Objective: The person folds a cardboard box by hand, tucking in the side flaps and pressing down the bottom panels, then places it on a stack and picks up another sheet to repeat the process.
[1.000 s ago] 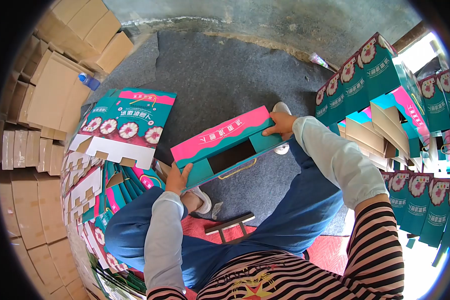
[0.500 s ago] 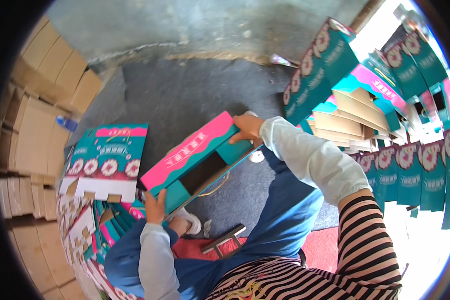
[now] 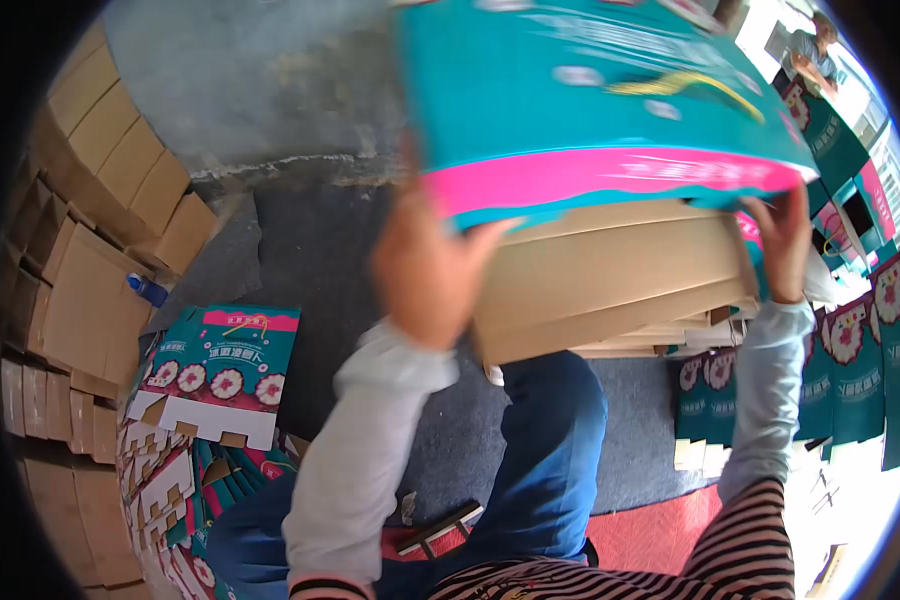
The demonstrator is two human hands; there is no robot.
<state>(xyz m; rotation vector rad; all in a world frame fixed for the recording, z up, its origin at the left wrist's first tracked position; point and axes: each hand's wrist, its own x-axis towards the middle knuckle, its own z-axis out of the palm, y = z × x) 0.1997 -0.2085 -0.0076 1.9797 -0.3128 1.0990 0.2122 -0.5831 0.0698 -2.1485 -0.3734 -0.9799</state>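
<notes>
A teal gift box (image 3: 590, 110) with a pink wavy band and a yellow cord handle is raised in front of me at the upper right. My left hand (image 3: 430, 260), slightly blurred, grips its near left corner, thumb along the pink edge. At the near right corner, my right hand (image 3: 785, 240) has its fingers closed on the box. Brown cardboard box faces (image 3: 610, 275) show directly below it, layered one over another, between my two hands. The far part of the box runs out of the top of the view.
Flat printed cartons (image 3: 225, 370) lie piled at my left. Brown cartons (image 3: 100, 280) are stacked along the left side, with a blue bottle (image 3: 147, 290) on them. More teal boxes (image 3: 850, 350) stand at the right. A person (image 3: 810, 55) is at the far upper right.
The box has gone from over my lap up and to the right, turning so its printed face shows. Both hands moved with it, and the stacked boxes at right are now partly covered.
</notes>
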